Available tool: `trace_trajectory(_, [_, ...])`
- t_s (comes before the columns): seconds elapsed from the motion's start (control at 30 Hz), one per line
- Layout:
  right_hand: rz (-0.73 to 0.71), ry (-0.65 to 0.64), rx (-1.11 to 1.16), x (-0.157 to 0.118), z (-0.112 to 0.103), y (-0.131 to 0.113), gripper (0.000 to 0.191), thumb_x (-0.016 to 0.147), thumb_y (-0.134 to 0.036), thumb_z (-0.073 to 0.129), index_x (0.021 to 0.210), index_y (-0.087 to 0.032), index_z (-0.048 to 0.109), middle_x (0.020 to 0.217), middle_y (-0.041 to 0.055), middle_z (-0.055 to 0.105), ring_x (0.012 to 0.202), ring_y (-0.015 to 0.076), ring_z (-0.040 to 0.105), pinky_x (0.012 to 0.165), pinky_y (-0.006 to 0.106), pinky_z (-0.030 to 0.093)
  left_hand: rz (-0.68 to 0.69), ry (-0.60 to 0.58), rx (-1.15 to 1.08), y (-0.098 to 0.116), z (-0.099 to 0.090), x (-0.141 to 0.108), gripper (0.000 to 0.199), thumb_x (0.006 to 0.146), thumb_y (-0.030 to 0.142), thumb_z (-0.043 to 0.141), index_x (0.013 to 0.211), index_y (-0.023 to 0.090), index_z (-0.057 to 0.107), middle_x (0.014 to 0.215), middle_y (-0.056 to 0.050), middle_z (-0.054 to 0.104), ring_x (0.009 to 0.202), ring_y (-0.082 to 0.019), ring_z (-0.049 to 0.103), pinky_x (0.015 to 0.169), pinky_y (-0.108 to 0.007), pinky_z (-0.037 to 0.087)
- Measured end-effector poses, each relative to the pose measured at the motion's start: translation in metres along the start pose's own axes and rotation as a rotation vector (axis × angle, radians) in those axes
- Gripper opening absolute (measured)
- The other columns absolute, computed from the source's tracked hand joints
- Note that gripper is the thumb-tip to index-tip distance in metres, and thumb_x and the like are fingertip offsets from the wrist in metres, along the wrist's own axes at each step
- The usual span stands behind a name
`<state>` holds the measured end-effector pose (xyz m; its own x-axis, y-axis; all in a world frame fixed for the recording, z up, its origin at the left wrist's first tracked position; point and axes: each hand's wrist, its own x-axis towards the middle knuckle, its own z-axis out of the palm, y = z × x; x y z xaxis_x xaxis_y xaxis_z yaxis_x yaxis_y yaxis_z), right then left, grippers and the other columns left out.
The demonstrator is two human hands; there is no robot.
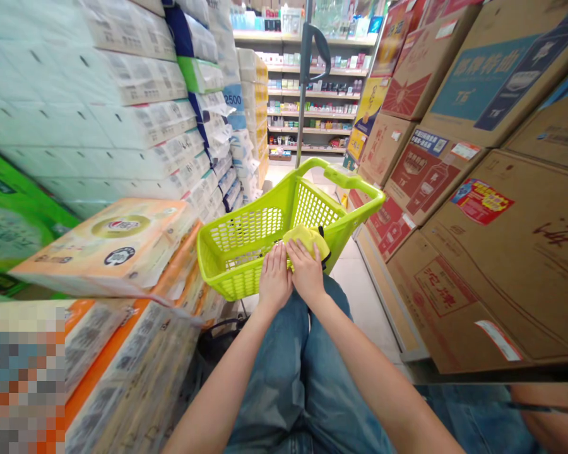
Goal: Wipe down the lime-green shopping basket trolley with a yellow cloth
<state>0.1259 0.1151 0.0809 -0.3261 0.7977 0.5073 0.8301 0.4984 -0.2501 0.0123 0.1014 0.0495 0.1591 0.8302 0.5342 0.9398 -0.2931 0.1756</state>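
A lime-green shopping basket with a slotted wall and a raised handle stands just beyond my knees. My left hand rests over its near rim, fingers stretched out and lying flat, with no object visible in it. Beside it, almost touching, my right hand presses a yellow cloth with dark edging against the same rim. Its fingers lie over the cloth, and the thumb side is partly hidden. Below both hands are my knees in blue jeans.
Stacked tissue packs line the left, with an orange-topped pack close by. Cardboard cartons rise on the right. Behind the basket stand a grey pole with a loop handle and product shelves. A black bag lies low at left.
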Motion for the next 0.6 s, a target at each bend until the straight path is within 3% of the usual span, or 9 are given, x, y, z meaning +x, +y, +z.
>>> trace_trajectory(0.13, [-0.108, -0.029, -0.055, 0.005, -0.029, 0.044, 0.062, 0.083, -0.001, 0.041, 0.141, -0.024, 0.051, 0.143, 0.0058, 0.056, 0.139, 0.0192, 0.045, 0.122, 0.054, -0.002, 0.01, 0.013, -0.005, -0.001, -0.003, 0.0, 0.062, 0.094, 0.019, 0.036, 0.154, 0.009, 0.021, 0.159, -0.013, 0.032, 0.149, -0.023, 0.025, 0.122, -0.044, 0.024])
trace_trajectory(0.27, [0.064, 0.094, -0.156, 0.019, -0.071, 0.106, 0.065, 0.079, 0.001, 0.04, 0.138, -0.024, 0.054, 0.141, 0.0049, 0.059, 0.137, 0.0213, 0.047, 0.121, 0.058, -0.001, 0.004, 0.027, -0.032, 0.002, -0.003, 0.001, 0.062, 0.095, 0.02, 0.035, 0.154, 0.01, 0.02, 0.159, -0.013, 0.032, 0.149, -0.024, 0.026, 0.122, -0.046, 0.024])
trace_trajectory(0.33, [0.17, 0.169, -0.183, 0.025, -0.079, 0.121, 0.064, 0.08, 0.001, 0.04, 0.136, -0.024, 0.055, 0.14, 0.0053, 0.059, 0.136, 0.0231, 0.048, 0.12, 0.061, 0.0, -0.001, 0.027, -0.039, 0.004, -0.001, 0.001, 0.062, 0.095, 0.02, 0.035, 0.154, 0.01, 0.019, 0.159, -0.014, 0.032, 0.149, -0.024, 0.026, 0.122, -0.046, 0.024])
trace_trajectory(0.43, [0.235, 0.205, -0.201, 0.028, -0.067, 0.107, 0.065, 0.078, 0.0, 0.042, 0.139, -0.022, 0.053, 0.142, 0.0072, 0.057, 0.139, 0.0247, 0.045, 0.119, 0.06, 0.005, -0.013, 0.029, -0.044, 0.007, 0.001, 0.002, 0.063, 0.095, 0.021, 0.034, 0.155, 0.01, 0.018, 0.159, -0.015, 0.033, 0.149, -0.024, 0.026, 0.122, -0.047, 0.024])
trace_trajectory(0.6, [0.063, 0.053, -0.089, 0.013, -0.014, 0.029, 0.06, 0.084, -0.002, 0.039, 0.139, -0.022, 0.053, 0.143, 0.0052, 0.057, 0.139, 0.0196, 0.044, 0.122, 0.052, 0.007, -0.007, 0.026, -0.049, 0.006, 0.001, 0.002, 0.065, 0.094, 0.02, 0.034, 0.156, 0.011, 0.015, 0.159, -0.015, 0.032, 0.15, -0.024, 0.024, 0.122, -0.048, 0.024])
